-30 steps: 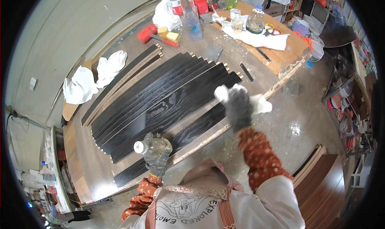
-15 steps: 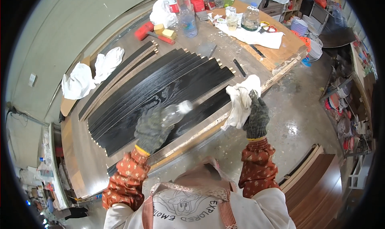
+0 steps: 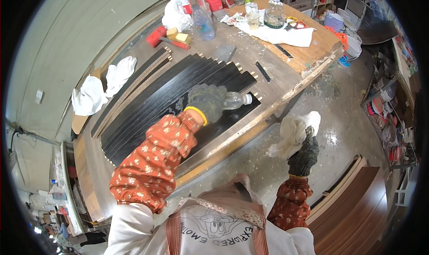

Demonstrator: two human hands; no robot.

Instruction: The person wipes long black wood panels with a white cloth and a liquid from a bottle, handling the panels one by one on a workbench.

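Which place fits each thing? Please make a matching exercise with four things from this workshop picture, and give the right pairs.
Things:
1. clear plastic bottle
2. crumpled white cloth
3. black wooden slats
4. red rectangular block

Places:
A. lying side by side on the long wooden workbench
B. in the gloved left hand, tipped over the slats
C. at the far side of the workbench, beyond the slats
D. in the gloved right hand, off the bench edge

Pairs: 1-B, 2-D, 3-A, 4-C

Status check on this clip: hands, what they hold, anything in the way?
Left hand gripping clear plastic bottle, tipped over black slats. Right hand holding white rag off the workbench edge. Nothing between bottle and slats.
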